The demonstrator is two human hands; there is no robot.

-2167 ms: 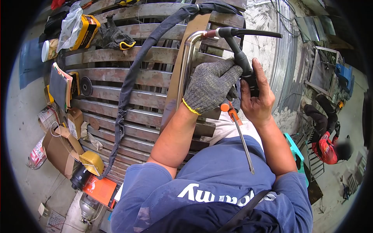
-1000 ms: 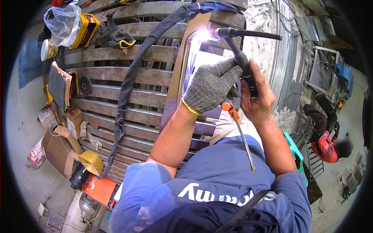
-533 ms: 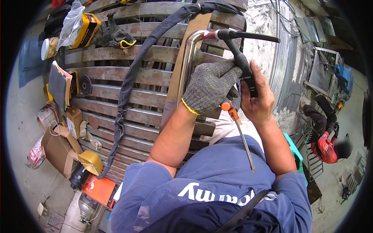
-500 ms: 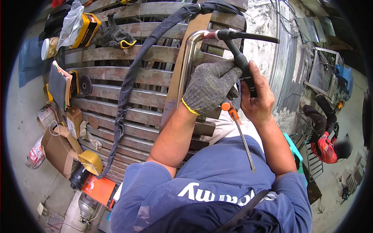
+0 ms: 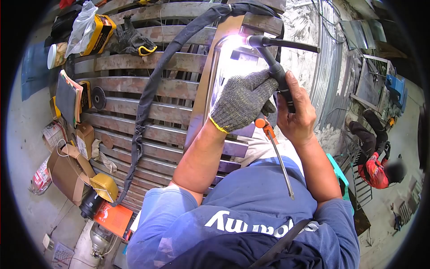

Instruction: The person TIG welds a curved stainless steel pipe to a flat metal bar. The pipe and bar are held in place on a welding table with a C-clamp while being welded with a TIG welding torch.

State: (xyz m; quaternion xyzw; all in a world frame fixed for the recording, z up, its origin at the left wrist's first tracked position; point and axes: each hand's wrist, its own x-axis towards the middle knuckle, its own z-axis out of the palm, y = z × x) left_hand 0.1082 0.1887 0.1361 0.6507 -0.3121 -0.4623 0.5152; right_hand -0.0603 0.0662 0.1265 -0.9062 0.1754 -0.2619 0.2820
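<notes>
My right hand (image 5: 298,112), bare, is wrapped round the black handle of a TIG welding torch (image 5: 278,74). Against the same handle, the curled fingers of my left hand (image 5: 244,101) close in a grey knit glove with a yellow cuff. A bright white arc burns at the torch's nozzle, on the bend of a shiny metal tube (image 5: 214,83); the glare hides the spot. The tube lies along a brown flat strip (image 5: 197,116). Below my hands, a tool with an orange handle and thin metal shaft (image 5: 280,163) points toward my shirt.
A slatted metal bench (image 5: 170,121) lies under the work, crossed by a thick dark sleeved cable (image 5: 150,85). Another glove (image 5: 134,38), a grinding disc (image 5: 99,97) and an open cardboard box (image 5: 67,172) are on the left. At far right, a person in red (image 5: 375,170) is low near the floor.
A bright arc has lit at the torch tip, throwing white light over the tube, bench and my left sleeve. The torch head has shifted slightly; both hands stay nearly in place.
</notes>
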